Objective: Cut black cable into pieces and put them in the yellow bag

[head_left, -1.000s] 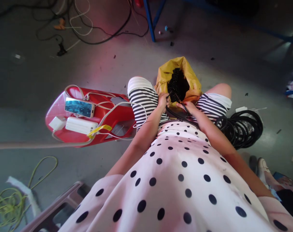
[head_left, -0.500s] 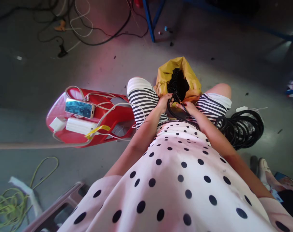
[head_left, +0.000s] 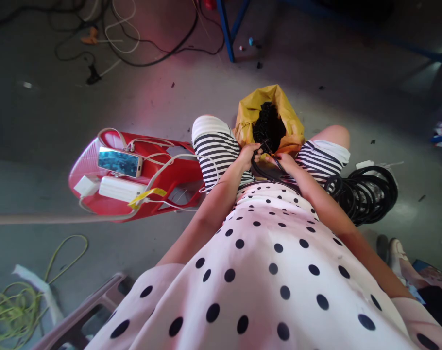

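Note:
I sit with a yellow bag (head_left: 249,115) full of small black parts between my knees. My left hand (head_left: 247,155) and my right hand (head_left: 284,161) meet just in front of the bag's mouth, both closed on a thin black cable (head_left: 260,170) that loops between them and runs over my lap. The cable leads off to a big black coil (head_left: 363,192) on the floor by my right thigh. What my fingertips pinch besides the cable is too small to make out.
A red plastic stool (head_left: 97,170) at my left carries a phone (head_left: 119,162), a white power bank (head_left: 122,189) and white cords. Green-yellow cord (head_left: 9,311) lies at lower left, black and white cables (head_left: 133,43) at the back. A blue frame leg (head_left: 225,30) stands beyond the bag. Another person's shoe (head_left: 398,253) shows at right.
My hands have lifted slightly toward the bag's mouth and the cable has formed a rounder loop between them. Everything else stays put.

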{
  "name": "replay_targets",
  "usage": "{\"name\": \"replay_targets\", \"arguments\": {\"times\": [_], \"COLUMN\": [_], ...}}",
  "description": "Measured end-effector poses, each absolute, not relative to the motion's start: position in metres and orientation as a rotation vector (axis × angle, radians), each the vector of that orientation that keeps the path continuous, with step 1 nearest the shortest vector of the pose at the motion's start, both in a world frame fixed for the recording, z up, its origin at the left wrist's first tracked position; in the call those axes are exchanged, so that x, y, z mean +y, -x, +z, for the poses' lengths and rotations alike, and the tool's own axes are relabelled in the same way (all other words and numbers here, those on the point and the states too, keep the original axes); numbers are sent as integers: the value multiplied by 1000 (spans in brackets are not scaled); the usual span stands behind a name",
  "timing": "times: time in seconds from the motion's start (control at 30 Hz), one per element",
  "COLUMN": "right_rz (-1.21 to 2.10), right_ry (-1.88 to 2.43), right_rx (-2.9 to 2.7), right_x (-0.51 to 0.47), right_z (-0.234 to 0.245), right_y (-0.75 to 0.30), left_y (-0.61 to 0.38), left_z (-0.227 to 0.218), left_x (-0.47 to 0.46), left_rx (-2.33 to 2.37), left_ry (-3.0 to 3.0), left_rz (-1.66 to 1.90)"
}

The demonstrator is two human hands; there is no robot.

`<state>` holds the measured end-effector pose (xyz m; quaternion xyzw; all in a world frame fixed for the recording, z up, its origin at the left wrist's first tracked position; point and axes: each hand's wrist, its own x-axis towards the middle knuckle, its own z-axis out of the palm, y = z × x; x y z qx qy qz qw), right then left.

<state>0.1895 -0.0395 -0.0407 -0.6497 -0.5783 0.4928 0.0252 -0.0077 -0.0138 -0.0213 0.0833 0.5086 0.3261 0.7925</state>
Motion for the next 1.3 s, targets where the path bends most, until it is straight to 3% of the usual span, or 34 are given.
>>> {"name": "replay_targets", "arguments": {"times": [0.97, 1.3], "right_rz": [1604, 1344], "right_ry": [1946, 2099], "right_rx": [-1761, -1988], "right_x": [-40, -42], "right_z": [-27, -29], "right_y": [-188, -183], "left_y": [8, 7], "left_z": [-14, -14], "left_x": [-16, -15], "left_rx": [1077, 1105], "left_ry": [-262, -219], "left_rz": [627, 637]}}
